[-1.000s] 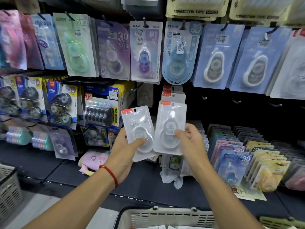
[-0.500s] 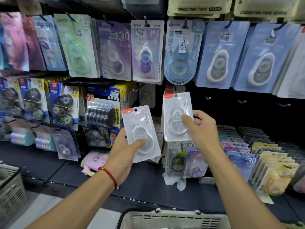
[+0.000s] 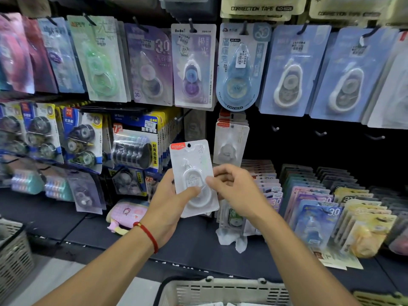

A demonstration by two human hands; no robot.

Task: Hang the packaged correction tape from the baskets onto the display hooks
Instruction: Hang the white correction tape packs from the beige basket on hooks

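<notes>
A clear blister pack of white correction tape [image 3: 192, 173] with a red corner label is upright in my left hand [image 3: 170, 202], thumb across its lower front. My right hand [image 3: 234, 188] touches the pack's right edge with thumb and fingertips. Just above and to the right, a stack of matching packs [image 3: 230, 143] hangs on a display hook. Empty hooks [image 3: 320, 133] stick out of the dark panel further right. A grey basket [image 3: 220, 290] sits below my arms at the bottom edge.
Rows of other correction tape cards hang along the top [image 3: 194, 65] and left [image 3: 81, 140]. Boxes of upright cards [image 3: 315, 208] fill the shelf at right. A pink plush item [image 3: 128, 215] lies on the dark shelf. Another basket [image 3: 13, 255] stands at far left.
My right hand left the second pack hanging on the hook with the matching stack, then came down to the pack in my left hand. The left hand stayed roughly where it was.
</notes>
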